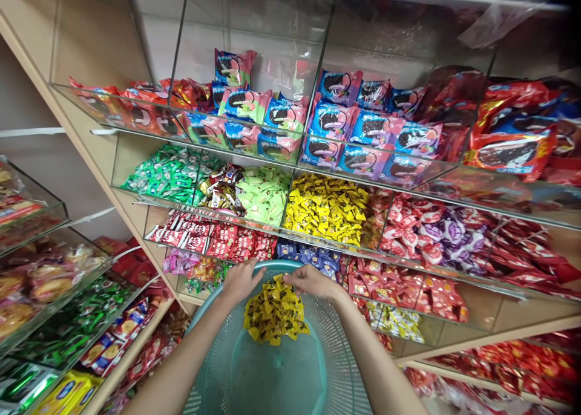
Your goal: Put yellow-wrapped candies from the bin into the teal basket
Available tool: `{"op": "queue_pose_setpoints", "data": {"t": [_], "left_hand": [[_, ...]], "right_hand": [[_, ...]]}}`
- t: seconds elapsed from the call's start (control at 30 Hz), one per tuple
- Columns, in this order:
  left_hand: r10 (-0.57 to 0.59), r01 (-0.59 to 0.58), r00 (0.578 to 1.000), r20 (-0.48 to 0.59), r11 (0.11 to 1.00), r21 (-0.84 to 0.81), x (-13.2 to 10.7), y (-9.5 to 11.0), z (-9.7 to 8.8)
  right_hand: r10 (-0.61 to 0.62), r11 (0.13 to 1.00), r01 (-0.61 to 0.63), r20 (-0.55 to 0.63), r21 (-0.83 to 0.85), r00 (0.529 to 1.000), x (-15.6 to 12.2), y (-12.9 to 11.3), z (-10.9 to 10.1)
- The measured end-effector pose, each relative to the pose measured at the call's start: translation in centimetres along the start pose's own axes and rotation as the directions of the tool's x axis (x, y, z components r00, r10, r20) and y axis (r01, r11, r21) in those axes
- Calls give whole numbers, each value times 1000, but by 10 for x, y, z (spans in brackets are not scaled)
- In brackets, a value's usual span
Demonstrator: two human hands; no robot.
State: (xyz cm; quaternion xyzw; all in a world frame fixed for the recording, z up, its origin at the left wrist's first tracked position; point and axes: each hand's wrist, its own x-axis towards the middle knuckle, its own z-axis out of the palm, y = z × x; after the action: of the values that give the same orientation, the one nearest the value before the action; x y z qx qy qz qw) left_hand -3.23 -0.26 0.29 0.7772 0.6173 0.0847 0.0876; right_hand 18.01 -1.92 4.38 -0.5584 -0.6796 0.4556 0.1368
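A teal plastic basket (pixel 279 379) with perforated sides is below me, and a heap of small yellow-wrapped candies (pixel 276 312) lies against its far side. My left hand (pixel 240 283) is closed over the basket's far left rim, the thumb inside and some fingertips hidden. Just inside the far right rim is my right hand (pixel 313 282), its fingers curled and bent toward the heap's top edge. Whether a candy is between those fingers cannot be made out. Beyond the hands, a clear shelf bin holds more yellow candies (pixel 327 209).
Clear-fronted shelves rise ahead, with blue and pink cookie packs (pixel 333 121) above and green candies (pixel 170 173) at left. Red packets (pixel 240 239) and dark blue packets (pixel 318 258) sit close behind the basket rim. Another rack with green packets (pixel 77 318) stands at left.
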Motion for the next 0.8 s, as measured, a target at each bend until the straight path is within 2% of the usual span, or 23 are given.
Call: {"op": "queue_pose_setpoints", "data": {"t": [0.17, 0.37, 0.43, 0.53, 0.6, 0.63, 0.73, 0.8], "left_hand": [[7, -7, 1000, -2, 1000, 7, 0, -1, 2], [8, -8, 1000, -8, 1000, 15, 1, -2, 3], [19, -18, 1000, -14, 1000, 15, 1, -2, 3], [28, -28, 999, -22, 1000, 5, 0, -3, 3], [27, -27, 999, -31, 1000, -1, -1, -3, 4], [25, -25, 999, -34, 1000, -1, -1, -3, 4], [18, -18, 999, -31, 1000, 9, -2, -3, 5], [16, -16, 1000, -22, 1000, 15, -2, -3, 5]], "right_hand": [[-11, 999, 11, 12, -36, 1000, 0, -3, 3], [-25, 986, 23, -10, -165, 1000, -3, -4, 2], [-20, 973, 7, -54, -232, 998, -4, -5, 0], [-51, 946, -14, -190, -325, 980, -10, -14, -4], [-157, 932, 40, -303, -360, 940, -17, -25, -8], [-235, 924, 95, -356, -369, 905, -21, -33, -10], [-454, 881, 293, -487, -372, 746, -36, -54, -18], [-528, 849, 389, -569, -358, 630, -44, -64, -25]]}}
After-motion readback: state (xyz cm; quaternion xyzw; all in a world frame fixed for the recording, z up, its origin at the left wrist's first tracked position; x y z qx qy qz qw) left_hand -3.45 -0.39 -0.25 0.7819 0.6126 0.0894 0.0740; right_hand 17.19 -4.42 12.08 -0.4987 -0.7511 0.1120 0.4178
